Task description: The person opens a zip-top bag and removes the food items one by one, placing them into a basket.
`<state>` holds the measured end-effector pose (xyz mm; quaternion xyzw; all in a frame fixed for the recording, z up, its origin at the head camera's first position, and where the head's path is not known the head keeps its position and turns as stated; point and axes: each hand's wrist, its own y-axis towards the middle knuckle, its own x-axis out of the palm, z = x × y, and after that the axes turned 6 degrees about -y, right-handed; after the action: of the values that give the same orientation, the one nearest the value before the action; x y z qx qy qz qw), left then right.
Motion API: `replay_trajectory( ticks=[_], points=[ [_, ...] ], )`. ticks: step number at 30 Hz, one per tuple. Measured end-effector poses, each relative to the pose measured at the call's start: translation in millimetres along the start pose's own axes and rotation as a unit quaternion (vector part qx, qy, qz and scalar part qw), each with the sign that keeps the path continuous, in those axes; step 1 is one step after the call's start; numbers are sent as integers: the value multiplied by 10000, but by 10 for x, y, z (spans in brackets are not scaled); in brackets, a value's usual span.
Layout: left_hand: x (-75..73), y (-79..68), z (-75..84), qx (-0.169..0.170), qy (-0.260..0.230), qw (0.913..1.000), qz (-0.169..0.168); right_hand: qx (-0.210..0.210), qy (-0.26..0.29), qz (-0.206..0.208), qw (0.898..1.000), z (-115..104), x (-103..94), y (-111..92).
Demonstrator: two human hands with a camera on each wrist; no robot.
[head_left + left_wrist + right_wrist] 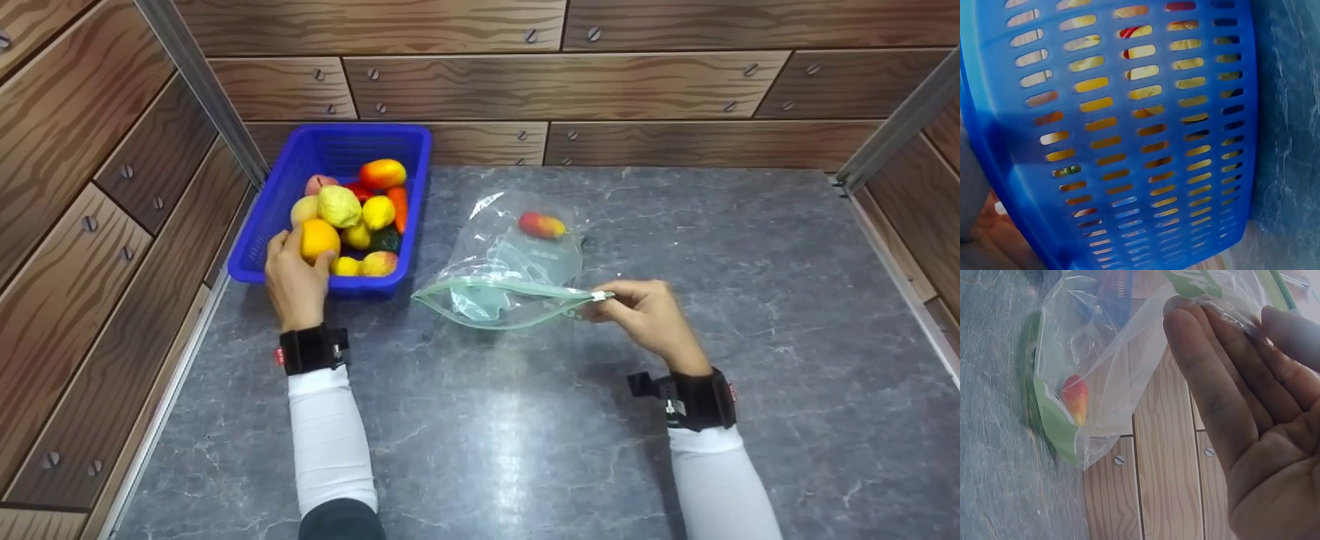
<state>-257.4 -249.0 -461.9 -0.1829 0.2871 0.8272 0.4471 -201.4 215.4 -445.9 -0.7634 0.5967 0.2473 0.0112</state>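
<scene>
In the head view my left hand (294, 276) grips an orange (320, 241) at the near left corner of a blue basket (421, 187). Thumb and fingers lie on either side of the fruit. The left wrist view shows mostly the basket's slotted wall (1129, 129), with part of the hand at the lower left. My right hand (649, 315) pinches the zip end of a clear zip bag (480, 247), whose green-edged mouth gapes toward me. Inside the bag lies a red and yellow mango-like fruit (541, 225), also visible in the right wrist view.
Several other fruits and vegetables fill the basket, among them a pale yellow-green fruit (340, 206), a lemon (379, 212), a carrot (398, 208) and a red-orange fruit (383, 174). A grey marbled tabletop (750, 300) lies beneath, with wood-patterned panels (570, 86) behind and at the sides.
</scene>
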Motion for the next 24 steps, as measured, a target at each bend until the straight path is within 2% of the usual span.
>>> replay_trajectory(
  ticks=[5, 11, 18, 21, 24],
  points=[
    [31, 1, -16, 284, -20, 9995, 111, -74, -24, 10, 10000, -11, 7, -2],
    [49, -30, 31, 671, 9, 9977, -60, -69, 22, 6, 10000, -24, 6, -3],
    [5, -102, 282, 1259, -314, 9907, -397, -7, 47, 45, 10000, -15, 1, 1],
    [-24, -164, 433, 1568, -462, 9852, -522, -47, 21, 45, 10000, -11, 1, 2],
    [-55, -248, 602, 1975, -613, 9771, -510, -78, -8, 48, 10000, -12, 1, 3]
  ],
)
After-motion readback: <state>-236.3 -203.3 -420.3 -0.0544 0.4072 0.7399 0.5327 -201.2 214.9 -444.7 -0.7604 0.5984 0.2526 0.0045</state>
